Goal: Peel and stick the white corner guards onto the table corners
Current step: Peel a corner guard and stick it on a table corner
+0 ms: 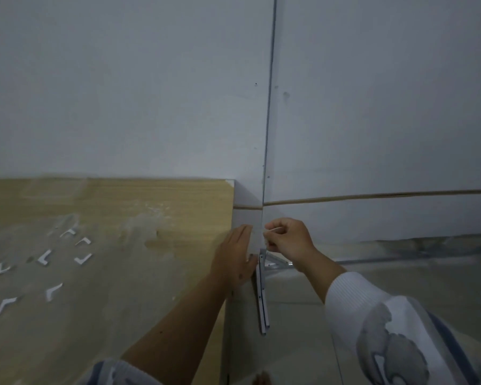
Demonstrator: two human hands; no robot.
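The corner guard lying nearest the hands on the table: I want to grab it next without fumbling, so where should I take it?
Pinch that corner guard at its bend, coming from above with thumb and forefinger. It is a thin white L lying flat on the wooden table, apart from the other guards, so the bend probably gives the firmest hold.

My right sleeve is white ribbed knit at the cuff, widening into white cloth with grey-blue printed shapes. My left sleeve, same print, is pushed up, forearm bare.

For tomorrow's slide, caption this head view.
Left hand flat at the table edge, right hand pinching something thin, corner guards waiting.
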